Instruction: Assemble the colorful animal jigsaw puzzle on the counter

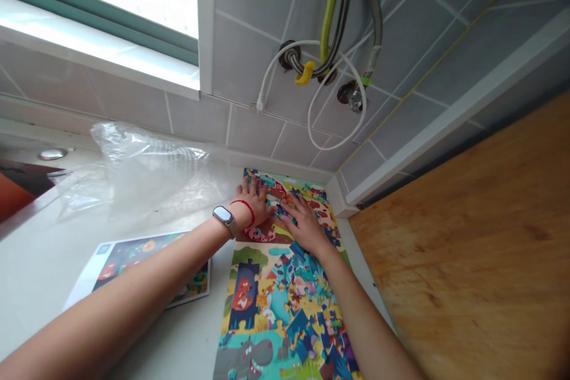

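Your left forearm [133, 291] and right forearm [365, 314] lie nearest the camera, rising from the bottom corners toward the centre of the frame. Beneath them, the colourful picture sheet [249, 255] runs along the counter [31, 273] from bottom centre up to the tiled wall [253, 124]. Your left hand [256, 200] rests on its upper part, grip wide and fingers spread; you wear a watch [222, 214] and a red cord [250, 209] on that wrist. Your right hand [307, 228] lies just beside it, palm down, its grip also wide with the fingers extended; whether anything sits under either palm, you cannot tell. Loose puzzle pieces [307, 326] heap over the sheet's right half, below your right hand, while a dark strip of pieces [244, 291] with a red animal lies left of them. At lower left, a picture card [111, 261] lies partly behind your left forearm, with crumpled clear plastic [142, 172] above it. A wooden board [481, 237] fills the lower right.
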Demonstrator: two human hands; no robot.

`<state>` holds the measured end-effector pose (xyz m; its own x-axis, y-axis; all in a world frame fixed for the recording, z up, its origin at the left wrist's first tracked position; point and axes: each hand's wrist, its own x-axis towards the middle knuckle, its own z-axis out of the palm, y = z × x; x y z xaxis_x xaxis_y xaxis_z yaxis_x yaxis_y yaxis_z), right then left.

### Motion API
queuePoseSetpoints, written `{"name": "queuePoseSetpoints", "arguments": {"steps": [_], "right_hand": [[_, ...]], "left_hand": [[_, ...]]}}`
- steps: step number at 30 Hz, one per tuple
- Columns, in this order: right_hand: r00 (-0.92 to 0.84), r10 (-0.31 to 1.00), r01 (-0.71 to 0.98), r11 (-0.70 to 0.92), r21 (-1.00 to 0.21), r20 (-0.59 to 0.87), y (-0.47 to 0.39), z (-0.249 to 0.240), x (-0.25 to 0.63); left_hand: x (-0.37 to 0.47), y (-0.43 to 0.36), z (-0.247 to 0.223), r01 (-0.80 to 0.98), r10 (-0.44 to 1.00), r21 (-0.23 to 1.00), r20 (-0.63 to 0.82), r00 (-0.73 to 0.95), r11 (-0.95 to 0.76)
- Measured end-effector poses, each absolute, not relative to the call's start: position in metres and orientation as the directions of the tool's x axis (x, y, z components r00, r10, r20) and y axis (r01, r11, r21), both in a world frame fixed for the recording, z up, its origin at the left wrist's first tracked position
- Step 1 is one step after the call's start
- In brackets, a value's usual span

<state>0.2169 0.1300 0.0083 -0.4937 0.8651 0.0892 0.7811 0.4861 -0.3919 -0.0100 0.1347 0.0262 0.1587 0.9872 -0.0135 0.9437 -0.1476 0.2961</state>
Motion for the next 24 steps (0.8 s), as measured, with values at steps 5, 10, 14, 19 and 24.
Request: {"name": "queuePoseSetpoints", "arguments": {"steps": [5, 10, 14, 19, 24], "right_hand": [[-0.320, 0.912, 0.808, 0.405, -0.428, 0.258, 0.140, -0.005, 0.225], [-0.313, 0.891, 0.771, 0.440, -0.460, 0.328, 0.140, -0.004, 0.229], [-0.462, 0.845, 0.738, 0.535, -0.412, 0.270, 0.133, 0.002, 0.226], [-0.434, 0.865, 0.776, 0.500, -0.385, 0.251, 0.133, 0.001, 0.224], [-0.393, 0.869, 0.769, 0.490, -0.411, 0.300, 0.138, -0.003, 0.226]], "left_hand": [[0.019, 0.123, 0.011, 0.914, 0.959, 0.297, 0.032, 0.280, -0.277], [0.011, 0.131, 0.016, 0.885, 0.930, 0.302, 0.014, 0.368, -0.355], [-0.017, 0.145, 0.025, 0.919, 0.954, 0.281, -0.037, 0.297, -0.275], [-0.048, 0.161, 0.040, 0.929, 0.948, 0.266, -0.117, 0.297, -0.259], [-0.066, 0.164, 0.063, 0.904, 0.922, 0.275, -0.118, 0.369, -0.327]]}}
